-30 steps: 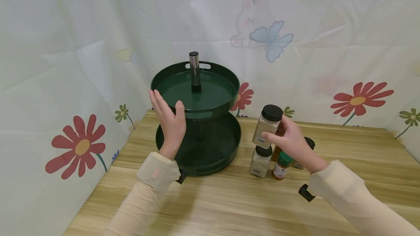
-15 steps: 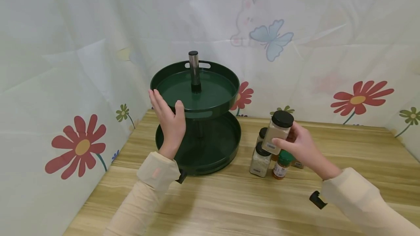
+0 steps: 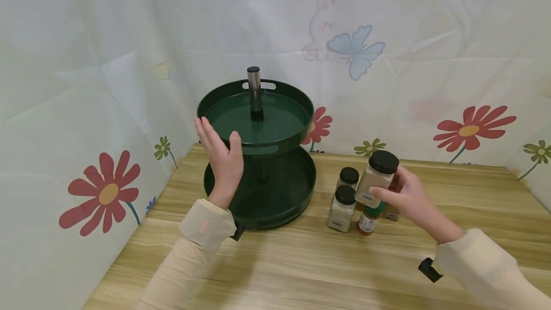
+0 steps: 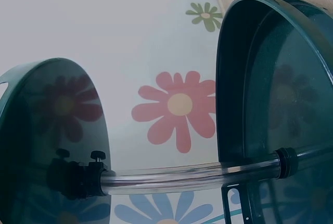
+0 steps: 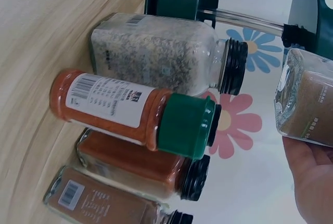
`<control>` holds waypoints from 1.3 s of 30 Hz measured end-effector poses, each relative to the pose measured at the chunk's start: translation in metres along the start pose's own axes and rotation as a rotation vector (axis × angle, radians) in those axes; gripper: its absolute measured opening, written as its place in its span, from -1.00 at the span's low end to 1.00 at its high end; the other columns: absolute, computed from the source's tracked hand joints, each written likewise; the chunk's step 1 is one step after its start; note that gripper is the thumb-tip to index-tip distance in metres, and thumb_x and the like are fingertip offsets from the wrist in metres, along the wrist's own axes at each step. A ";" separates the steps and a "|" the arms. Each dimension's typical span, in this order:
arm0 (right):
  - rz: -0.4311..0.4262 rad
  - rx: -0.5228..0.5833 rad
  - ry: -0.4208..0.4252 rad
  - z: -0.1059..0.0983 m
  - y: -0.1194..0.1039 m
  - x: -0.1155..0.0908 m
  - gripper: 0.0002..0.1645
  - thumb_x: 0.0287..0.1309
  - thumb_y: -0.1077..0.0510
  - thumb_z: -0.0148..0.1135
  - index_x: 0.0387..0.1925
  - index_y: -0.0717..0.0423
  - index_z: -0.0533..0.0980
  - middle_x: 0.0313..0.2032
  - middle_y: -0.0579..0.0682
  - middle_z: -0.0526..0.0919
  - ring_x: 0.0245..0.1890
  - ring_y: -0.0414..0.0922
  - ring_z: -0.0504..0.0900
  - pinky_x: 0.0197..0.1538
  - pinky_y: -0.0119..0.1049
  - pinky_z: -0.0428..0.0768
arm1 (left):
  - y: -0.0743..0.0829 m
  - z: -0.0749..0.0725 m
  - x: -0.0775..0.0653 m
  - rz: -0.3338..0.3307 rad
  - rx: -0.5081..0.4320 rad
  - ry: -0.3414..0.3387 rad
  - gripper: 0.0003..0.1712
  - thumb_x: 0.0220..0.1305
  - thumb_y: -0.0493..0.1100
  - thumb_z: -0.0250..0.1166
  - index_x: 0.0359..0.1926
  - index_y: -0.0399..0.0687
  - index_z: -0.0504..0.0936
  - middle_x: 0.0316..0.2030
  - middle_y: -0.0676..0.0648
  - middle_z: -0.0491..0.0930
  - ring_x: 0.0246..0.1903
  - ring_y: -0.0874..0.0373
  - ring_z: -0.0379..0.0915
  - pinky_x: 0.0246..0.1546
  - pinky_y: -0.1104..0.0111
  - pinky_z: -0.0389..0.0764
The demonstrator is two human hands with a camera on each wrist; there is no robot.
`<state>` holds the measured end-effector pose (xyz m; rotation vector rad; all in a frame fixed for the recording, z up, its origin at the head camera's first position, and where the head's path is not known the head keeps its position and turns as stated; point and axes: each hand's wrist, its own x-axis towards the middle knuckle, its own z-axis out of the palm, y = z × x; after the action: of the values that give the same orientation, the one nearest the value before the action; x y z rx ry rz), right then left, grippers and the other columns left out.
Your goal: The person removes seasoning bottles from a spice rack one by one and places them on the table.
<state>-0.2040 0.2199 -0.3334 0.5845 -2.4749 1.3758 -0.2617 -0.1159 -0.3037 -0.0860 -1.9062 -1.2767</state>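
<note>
My left hand (image 3: 223,164) lies with straight fingers against the front left rim of the upper tray on a green two-tier round stand (image 3: 280,146). In my right hand (image 3: 411,200) a square glass spice jar (image 3: 372,183) with a black lid and light brown powder is gripped, tilted and raised over the other jars. Below it stand a jar of pale coarse grains (image 3: 341,215), a green-capped bottle of red spice (image 3: 367,224) and a black-lidded jar (image 3: 347,178) behind. The right wrist view shows an orange-red powder jar (image 5: 138,161) and a brown powder jar (image 5: 104,200) beside them.
The stand's lower tray (image 3: 297,209) sits on the wooden table (image 3: 310,267), left of the jars. A metal post (image 3: 255,92) rises through the upper tray. A flower-printed curtain (image 3: 172,85) hangs close behind the table and along its left side.
My right hand has carried the held jar right and slightly down, uncovering the black-lidded jar behind the pale-grain one. My left hand stays against the upper tray.
</note>
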 end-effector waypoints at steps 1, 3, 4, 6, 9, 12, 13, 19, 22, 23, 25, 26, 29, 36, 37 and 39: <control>0.003 -0.003 -0.004 -0.001 0.001 -0.001 -0.52 0.04 0.31 0.16 0.04 0.30 0.32 -0.25 0.07 0.48 -0.37 -0.26 0.52 -0.38 -0.39 0.53 | 0.000 0.000 0.000 0.001 -0.001 0.001 -0.20 0.24 -0.05 -0.08 0.37 -0.23 -0.22 0.40 -0.14 -0.35 0.35 0.12 -0.43 0.30 0.04 -0.15; 0.003 -0.005 -0.009 -0.003 0.002 -0.003 -0.51 0.03 0.32 0.16 0.04 0.29 0.32 -0.25 0.06 0.48 -0.36 -0.27 0.52 -0.37 -0.39 0.54 | 0.000 0.000 0.000 0.002 -0.002 0.002 -0.21 0.24 -0.07 -0.07 0.37 -0.23 -0.22 0.39 -0.14 -0.35 0.35 0.11 -0.43 0.30 0.04 -0.15; 0.000 -0.007 -0.011 -0.003 0.003 -0.004 -0.51 0.03 0.32 0.17 0.04 0.29 0.33 -0.25 0.04 0.49 -0.36 -0.27 0.52 -0.37 -0.39 0.54 | 0.000 0.000 0.000 0.002 -0.002 0.002 -0.21 0.24 -0.07 -0.07 0.37 -0.23 -0.22 0.39 -0.14 -0.35 0.35 0.11 -0.43 0.30 0.03 -0.15; -0.002 -0.006 -0.008 -0.005 0.004 -0.005 -0.52 0.02 0.33 0.17 0.03 0.29 0.33 -0.26 0.01 0.49 -0.35 -0.27 0.53 -0.36 -0.40 0.53 | 0.000 0.000 0.000 0.004 -0.006 0.002 -0.21 0.24 -0.08 -0.07 0.37 -0.24 -0.22 0.39 -0.15 -0.35 0.35 0.11 -0.43 0.30 0.03 -0.15; -0.004 -0.005 -0.003 -0.006 0.006 -0.008 -0.52 0.00 0.34 0.18 0.03 0.29 0.34 -0.26 -0.04 0.50 -0.34 -0.28 0.53 -0.36 -0.42 0.53 | 0.000 0.000 0.000 0.007 -0.006 0.001 -0.21 0.24 -0.07 -0.07 0.37 -0.24 -0.22 0.39 -0.15 -0.36 0.35 0.12 -0.44 0.30 0.04 -0.16; -0.004 -0.007 -0.006 -0.008 0.008 -0.011 -0.50 0.00 0.34 0.18 0.03 0.30 0.33 -0.25 -0.08 0.50 -0.34 -0.28 0.53 -0.36 -0.43 0.53 | -0.001 0.000 0.000 0.010 -0.003 0.001 -0.21 0.25 -0.05 -0.08 0.37 -0.24 -0.22 0.39 -0.15 -0.36 0.35 0.12 -0.44 0.30 0.04 -0.15; -0.006 -0.007 -0.008 -0.009 0.009 -0.012 -0.50 -0.01 0.34 0.18 0.03 0.30 0.33 -0.25 -0.10 0.50 -0.33 -0.28 0.53 -0.36 -0.43 0.54 | 0.000 0.000 0.000 0.010 -0.001 0.001 -0.20 0.25 -0.03 -0.09 0.37 -0.24 -0.22 0.39 -0.15 -0.36 0.35 0.12 -0.44 0.30 0.04 -0.15; -0.009 -0.001 -0.039 -0.016 0.015 -0.017 -0.47 -0.03 0.37 0.19 0.03 0.35 0.30 -0.21 -0.13 0.49 -0.30 -0.26 0.54 -0.35 -0.42 0.55 | 0.001 0.000 -0.001 0.008 0.001 0.000 -0.20 0.25 -0.01 -0.09 0.37 -0.24 -0.22 0.39 -0.15 -0.35 0.35 0.12 -0.43 0.30 0.04 -0.15; 0.001 -0.002 -0.059 -0.019 0.016 -0.020 -0.46 -0.05 0.39 0.19 0.04 0.38 0.29 -0.19 0.05 0.49 -0.29 -0.27 0.54 -0.36 -0.40 0.56 | 0.000 0.000 0.000 0.006 -0.001 0.002 -0.20 0.25 -0.04 -0.07 0.37 -0.24 -0.22 0.39 -0.16 -0.35 0.35 0.11 -0.43 0.30 0.04 -0.16; 0.005 -0.001 -0.068 -0.020 0.016 -0.021 -0.45 -0.05 0.39 0.18 0.04 0.39 0.28 -0.17 0.11 0.48 -0.29 -0.26 0.55 -0.36 -0.39 0.56 | 0.000 0.000 0.000 0.004 -0.002 0.003 -0.20 0.25 -0.05 -0.07 0.37 -0.24 -0.22 0.39 -0.16 -0.35 0.35 0.11 -0.43 0.30 0.04 -0.15; 0.006 -0.007 -0.075 -0.022 0.017 -0.022 -0.45 -0.07 0.41 0.18 0.04 0.40 0.28 -0.17 0.17 0.48 -0.29 -0.28 0.54 -0.36 -0.39 0.56 | 0.000 0.000 0.000 0.000 -0.002 0.002 -0.20 0.24 -0.05 -0.07 0.37 -0.24 -0.22 0.39 -0.16 -0.35 0.35 0.11 -0.43 0.30 0.04 -0.16; 0.005 -0.006 -0.078 -0.022 0.017 -0.023 -0.45 -0.07 0.41 0.18 0.03 0.41 0.28 -0.17 0.17 0.48 -0.29 -0.29 0.54 -0.36 -0.39 0.56 | 0.000 0.000 0.000 -0.001 -0.002 0.001 -0.20 0.24 -0.05 -0.07 0.37 -0.24 -0.22 0.39 -0.16 -0.35 0.35 0.11 -0.43 0.30 0.04 -0.16; 0.002 -0.011 -0.089 -0.025 0.020 -0.026 -0.45 -0.08 0.42 0.17 0.02 0.40 0.28 -0.17 0.03 0.49 -0.28 -0.31 0.54 -0.36 -0.40 0.56 | 0.000 0.000 0.000 -0.005 -0.003 0.000 -0.20 0.25 -0.05 -0.07 0.37 -0.24 -0.22 0.39 -0.15 -0.35 0.35 0.11 -0.43 0.30 0.04 -0.15; 0.030 -0.030 -0.112 -0.033 0.027 -0.031 -0.49 -0.06 0.41 0.16 0.00 0.40 0.28 -0.20 -0.06 0.50 -0.31 -0.29 0.55 -0.39 -0.36 0.57 | -0.001 0.000 0.000 -0.004 -0.004 -0.002 -0.20 0.25 -0.05 -0.08 0.37 -0.23 -0.22 0.39 -0.15 -0.35 0.35 0.11 -0.44 0.30 0.04 -0.16; 0.029 -0.032 -0.115 -0.034 0.028 -0.032 -0.49 -0.05 0.41 0.17 0.00 0.39 0.28 -0.20 -0.07 0.50 -0.30 -0.29 0.55 -0.38 -0.36 0.57 | -0.001 0.000 0.000 -0.003 -0.005 0.000 -0.21 0.25 -0.06 -0.07 0.37 -0.24 -0.22 0.39 -0.15 -0.35 0.35 0.11 -0.43 0.30 0.04 -0.15; 0.023 -0.028 -0.118 -0.035 0.030 -0.034 -0.48 -0.06 0.40 0.18 0.00 0.39 0.28 -0.20 -0.16 0.51 -0.30 -0.30 0.55 -0.39 -0.35 0.57 | -0.001 0.000 0.000 -0.001 -0.006 0.001 -0.21 0.25 -0.07 -0.07 0.37 -0.24 -0.22 0.39 -0.15 -0.35 0.35 0.11 -0.43 0.30 0.04 -0.15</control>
<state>-0.1867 0.2715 -0.3510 0.6506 -2.5968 1.3493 -0.2626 -0.1163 -0.3046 -0.0874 -1.9018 -1.2835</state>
